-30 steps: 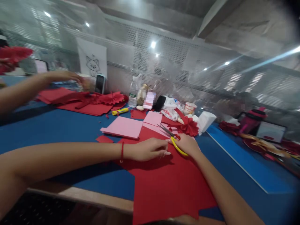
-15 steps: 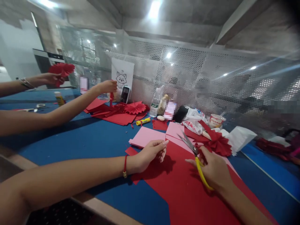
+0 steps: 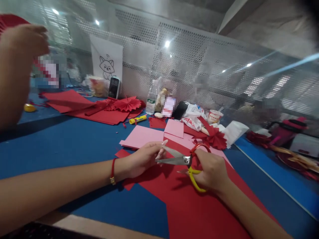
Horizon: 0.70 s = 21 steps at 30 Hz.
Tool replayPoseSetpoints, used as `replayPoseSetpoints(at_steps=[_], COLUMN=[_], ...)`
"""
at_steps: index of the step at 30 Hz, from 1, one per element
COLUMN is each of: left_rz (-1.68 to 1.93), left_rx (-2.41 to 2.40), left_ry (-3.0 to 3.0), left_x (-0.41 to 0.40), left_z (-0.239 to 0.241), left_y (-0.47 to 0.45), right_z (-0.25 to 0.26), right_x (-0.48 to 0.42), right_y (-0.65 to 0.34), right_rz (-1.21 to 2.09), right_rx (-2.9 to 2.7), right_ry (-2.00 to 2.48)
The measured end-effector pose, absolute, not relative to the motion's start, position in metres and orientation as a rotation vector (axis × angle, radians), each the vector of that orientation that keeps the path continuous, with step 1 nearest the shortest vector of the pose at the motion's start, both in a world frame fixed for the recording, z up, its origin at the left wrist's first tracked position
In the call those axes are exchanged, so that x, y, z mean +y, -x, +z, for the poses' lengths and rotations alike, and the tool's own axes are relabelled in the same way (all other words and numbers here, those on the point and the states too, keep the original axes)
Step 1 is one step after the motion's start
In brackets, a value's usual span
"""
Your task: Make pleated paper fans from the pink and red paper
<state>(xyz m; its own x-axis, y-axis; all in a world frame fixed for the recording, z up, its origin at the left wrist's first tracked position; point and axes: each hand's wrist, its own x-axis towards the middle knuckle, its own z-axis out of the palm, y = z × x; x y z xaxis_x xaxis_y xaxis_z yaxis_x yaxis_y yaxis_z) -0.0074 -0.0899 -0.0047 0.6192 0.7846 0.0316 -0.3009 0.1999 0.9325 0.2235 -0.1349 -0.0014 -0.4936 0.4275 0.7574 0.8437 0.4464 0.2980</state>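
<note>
My right hand [image 3: 211, 169] grips scissors [image 3: 186, 160] with one yellow and one red handle loop. Their blades are spread and point left, with the tips right by the fingers of my left hand [image 3: 146, 159]. That hand is closed, thumb laid over curled fingers; whatever it may pinch is too small or hidden to make out. A red cord bracelet [image 3: 113, 171] circles the left wrist. Beneath both hands lies a large red paper sheet [image 3: 206, 212], and behind them are folded pink papers [image 3: 144, 135].
Another person's hand [image 3: 25, 39] holds red folded paper [image 3: 12, 21] at upper left. Across the blue table [image 3: 74, 142] are red sheets [image 3: 72, 101], a glue stick [image 3: 138, 119], a water bottle [image 3: 151, 101], a plastic bag [image 3: 193, 116] and a pleated red rosette [image 3: 216, 137].
The scissors have swung down to point left, and their blades have spread near my left fingers. My view has shifted right and down. The other person's red paper sits further left.
</note>
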Motion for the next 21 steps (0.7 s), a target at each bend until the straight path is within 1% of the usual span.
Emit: replayPoseSetpoints(at_steps=[5, 9, 21], left_rz=[0.675, 0.640, 0.566], left_rx=[0.456, 0.347, 0.321], left_ry=[-1.170, -1.179, -1.171], left_x=[-0.0941, -0.0964, -0.0967], left_z=[-0.0006, -0.0016, -0.0013], left_y=[0.0090, 0.0086, 0.0096], right_z=[-0.0028, -0.0037, -0.0060], right_x=[-0.1344, -0.1334, -0.1335], right_y=[-0.2232, -0.2224, -0.2196], right_rz=[-0.946, -0.955, -0.975], right_rx=[-2.117, -2.104, -2.082], right_ry=[1.079, 1.079, 1.087])
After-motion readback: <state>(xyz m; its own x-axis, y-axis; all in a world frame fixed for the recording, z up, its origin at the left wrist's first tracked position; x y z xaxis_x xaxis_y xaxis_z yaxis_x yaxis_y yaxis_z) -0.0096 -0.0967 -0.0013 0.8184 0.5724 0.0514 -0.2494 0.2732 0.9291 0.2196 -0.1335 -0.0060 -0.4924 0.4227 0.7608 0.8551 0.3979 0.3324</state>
